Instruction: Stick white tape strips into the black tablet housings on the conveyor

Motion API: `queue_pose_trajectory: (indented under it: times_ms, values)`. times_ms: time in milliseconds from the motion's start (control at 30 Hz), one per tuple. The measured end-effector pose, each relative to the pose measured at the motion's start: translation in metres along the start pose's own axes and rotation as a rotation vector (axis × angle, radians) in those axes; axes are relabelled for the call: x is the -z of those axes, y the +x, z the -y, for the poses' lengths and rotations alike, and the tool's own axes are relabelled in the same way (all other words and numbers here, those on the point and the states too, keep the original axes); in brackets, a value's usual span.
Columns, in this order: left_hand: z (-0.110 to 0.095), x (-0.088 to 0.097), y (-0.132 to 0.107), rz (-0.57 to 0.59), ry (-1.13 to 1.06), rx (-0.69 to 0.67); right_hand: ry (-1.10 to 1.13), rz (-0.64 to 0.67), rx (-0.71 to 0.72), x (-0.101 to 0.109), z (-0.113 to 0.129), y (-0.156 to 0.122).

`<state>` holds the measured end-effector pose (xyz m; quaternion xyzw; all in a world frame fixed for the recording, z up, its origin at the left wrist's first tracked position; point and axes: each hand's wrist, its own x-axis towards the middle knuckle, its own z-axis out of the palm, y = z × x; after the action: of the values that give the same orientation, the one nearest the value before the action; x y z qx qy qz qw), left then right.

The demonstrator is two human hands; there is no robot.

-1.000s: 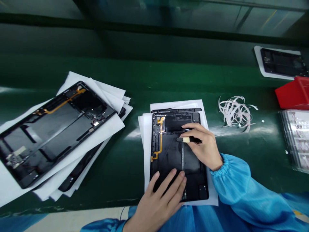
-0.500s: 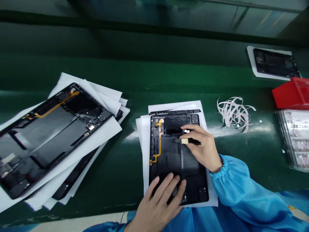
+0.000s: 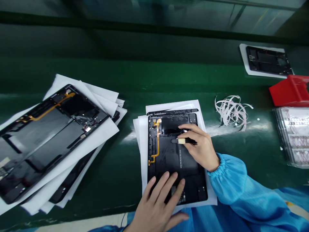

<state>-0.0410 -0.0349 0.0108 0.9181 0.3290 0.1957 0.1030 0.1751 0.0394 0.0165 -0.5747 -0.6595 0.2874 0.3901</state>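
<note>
An opened black tablet housing [image 3: 166, 164], with an orange flex cable [image 3: 158, 141] along its left side, lies on white sheets in front of me. My left hand [image 3: 160, 199] rests on its lower left part, fingers spread. Over the upper right half, my right hand [image 3: 200, 143] pinches a slim black tool with a cream band [image 3: 181, 141]. The tool's dark blunt end points left above the housing; its other end is hidden in the hand, so I cannot make out its kind. Another black housing edge [image 3: 173, 111] shows just behind.
To the left, more opened housings [image 3: 60, 119] are stacked between white sheets [image 3: 106, 129]. Curled white strips [image 3: 231, 111] lie to the right. Beyond them are a red bin [image 3: 287, 91], clear trays of small parts [image 3: 295, 138] and another housing [image 3: 269, 61] on white paper.
The whole view has shifted slightly, so things sit a little further left. My left thumb now shows, stretched out to the side. The right hand keeps its pinch on the tool.
</note>
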Motion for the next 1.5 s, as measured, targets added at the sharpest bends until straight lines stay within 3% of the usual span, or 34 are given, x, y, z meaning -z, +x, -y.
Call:
queue_pose_trajectory:
  times_ms: [167, 300, 500, 667, 733, 867, 967, 1067, 1200, 1333, 1500]
  values:
    - [0.010, 0.013, 0.005, 0.160, 0.097, -0.069, -0.026, 0.003, -0.045, -0.001, 0.003, 0.000]
    - [0.021, 0.014, 0.015, 0.187, 0.127, -0.090, 0.011, -0.063, -0.064, 0.000, 0.004, 0.001]
    - [0.050, 0.017, 0.061, 0.217, 0.106, -0.050, 0.207, -0.258, -0.142, 0.001, 0.006, 0.001]
    - [0.068, 0.016, 0.094, 0.199, 0.044, 0.038, 0.127, -0.287, -0.135, 0.013, 0.013, -0.001]
    - [0.072, 0.018, 0.090, 0.142, -0.010, 0.092, 0.019, -0.281, -0.125, 0.023, 0.013, -0.006]
    - [0.077, 0.026, 0.051, -0.058, -0.043, 0.455, -0.226, -0.165, -0.162, 0.036, 0.006, -0.025]
    - [0.072, 0.024, 0.014, 0.011, -0.053, 0.587, -0.296, -0.048, -0.245, 0.036, -0.002, -0.039]
    - [0.058, 0.019, -0.004, 0.077, -0.188, 0.645, -0.290, 0.012, -0.270, 0.032, -0.008, -0.045]
    - [0.039, 0.023, 0.007, -0.018, -0.246, 0.729, -0.310, 0.039, -0.246, 0.031, -0.014, -0.046]
    - [0.029, 0.039, 0.028, -0.053, -0.335, 0.685, -0.312, 0.030, -0.229, 0.031, -0.017, -0.046]
    - [0.040, 0.036, 0.029, -0.120, -0.073, 0.624, -0.316, 0.022, -0.196, 0.026, -0.019, -0.047]
